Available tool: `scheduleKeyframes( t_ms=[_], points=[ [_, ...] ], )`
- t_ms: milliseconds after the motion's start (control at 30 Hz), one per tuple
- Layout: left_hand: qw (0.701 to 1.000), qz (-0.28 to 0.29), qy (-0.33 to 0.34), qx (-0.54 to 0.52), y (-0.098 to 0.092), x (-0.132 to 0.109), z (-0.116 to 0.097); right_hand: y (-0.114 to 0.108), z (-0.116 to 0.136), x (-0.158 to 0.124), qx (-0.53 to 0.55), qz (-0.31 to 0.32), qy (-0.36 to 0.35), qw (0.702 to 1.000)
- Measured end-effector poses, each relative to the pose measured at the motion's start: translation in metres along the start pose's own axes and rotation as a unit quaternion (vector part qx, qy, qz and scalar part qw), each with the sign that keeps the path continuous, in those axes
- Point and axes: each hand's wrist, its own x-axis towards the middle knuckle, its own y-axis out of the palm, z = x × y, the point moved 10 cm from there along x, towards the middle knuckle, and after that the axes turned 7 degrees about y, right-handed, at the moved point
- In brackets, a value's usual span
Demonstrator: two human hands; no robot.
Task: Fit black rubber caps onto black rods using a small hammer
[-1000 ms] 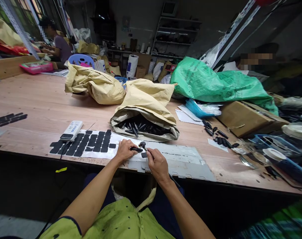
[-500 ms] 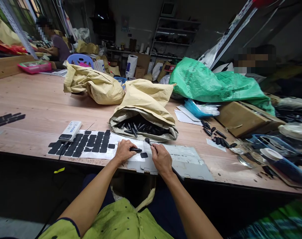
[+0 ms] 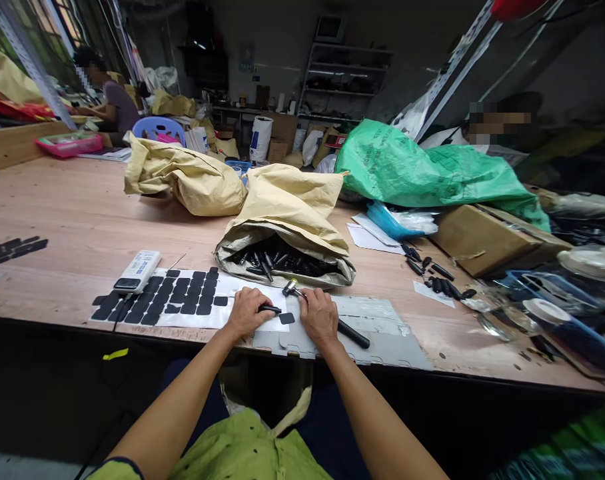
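My left hand (image 3: pixel 246 311) is closed on a small black stick-shaped part (image 3: pixel 270 309) that lies flat near the table's front edge. My right hand (image 3: pixel 318 315) is wrapped round a small hammer (image 3: pixel 350 333); its metal head (image 3: pixel 288 288) rests low on the table and its black handle sticks out to the right. A loose black pad (image 3: pixel 286 318) lies between the two hands. To the left, a white sheet (image 3: pixel 235 288) carries several black pads (image 3: pixel 182 293). Behind my hands an open paper sack (image 3: pixel 287 220) holds several black parts (image 3: pixel 277 261).
A white remote-like device (image 3: pixel 136 270) lies on the sheet's left end. A second paper sack (image 3: pixel 182 177), a green plastic bag (image 3: pixel 422 167) and a cardboard box (image 3: pixel 487 237) lie further back. Loose black parts (image 3: pixel 435 273) sit at right. People sit at far left and right.
My right hand has lowered the hammer from a raised, tilted pose until its head lies near the table and its handle points right. The left hand stayed on the black part.
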Motion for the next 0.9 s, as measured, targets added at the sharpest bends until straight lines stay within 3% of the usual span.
scheduleKeyframes(
  t_ms=[133, 267, 400, 500, 567, 667, 767, 833, 900],
  points=[
    [0.995, -0.020, 0.098, -0.003, 0.002, -0.032, -0.041, 0.001, -0.002, 0.000, -0.001, -0.001, 0.004, 1.000],
    [0.978, -0.004, 0.209, 0.004, 0.030, -0.086, -0.084, 0.003, -0.002, 0.000, -0.006, -0.003, 0.002, 1.000],
    [0.959, -0.058, 0.264, 0.085, 0.058, -0.124, -0.090, 0.003, -0.002, 0.000, -0.006, -0.003, 0.005, 1.000],
    [0.940, -0.109, 0.286, 0.153, 0.069, -0.138, -0.086, 0.002, -0.001, 0.000, -0.004, -0.004, 0.005, 1.000],
    [0.936, -0.105, 0.293, 0.166, 0.073, -0.141, -0.087, 0.001, -0.001, 0.000, -0.003, -0.003, 0.005, 1.000],
    [0.942, -0.111, 0.286, 0.138, 0.058, -0.134, -0.093, 0.000, 0.000, -0.001, -0.006, 0.000, 0.007, 1.000],
    [0.949, -0.168, 0.240, 0.115, 0.018, -0.098, -0.088, 0.000, 0.000, -0.001, -0.007, 0.002, 0.010, 1.000],
    [0.962, -0.186, 0.167, 0.110, -0.010, -0.056, -0.067, 0.000, 0.000, -0.001, -0.007, 0.002, 0.010, 1.000],
    [0.972, -0.197, 0.055, 0.113, -0.037, -0.013, -0.029, 0.001, 0.000, 0.000, -0.006, 0.003, 0.011, 1.000]
  ],
)
